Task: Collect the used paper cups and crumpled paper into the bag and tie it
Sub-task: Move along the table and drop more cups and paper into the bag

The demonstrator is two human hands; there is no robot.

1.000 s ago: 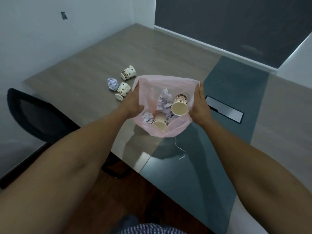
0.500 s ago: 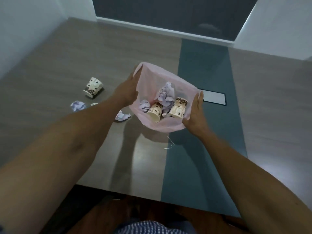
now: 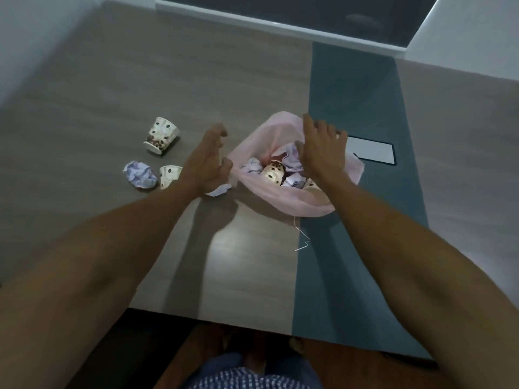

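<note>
Lying on the table, a pink bag holds cups and crumpled paper. The left hand pinches the bag's rim between thumb and fingers; the right hand hovers over the opening, fingers spread and empty. Beyond the left fingers lie two cups and a paper ball; another scrap shows under that palm.

The left hand partly hides a paper cup.
</note>
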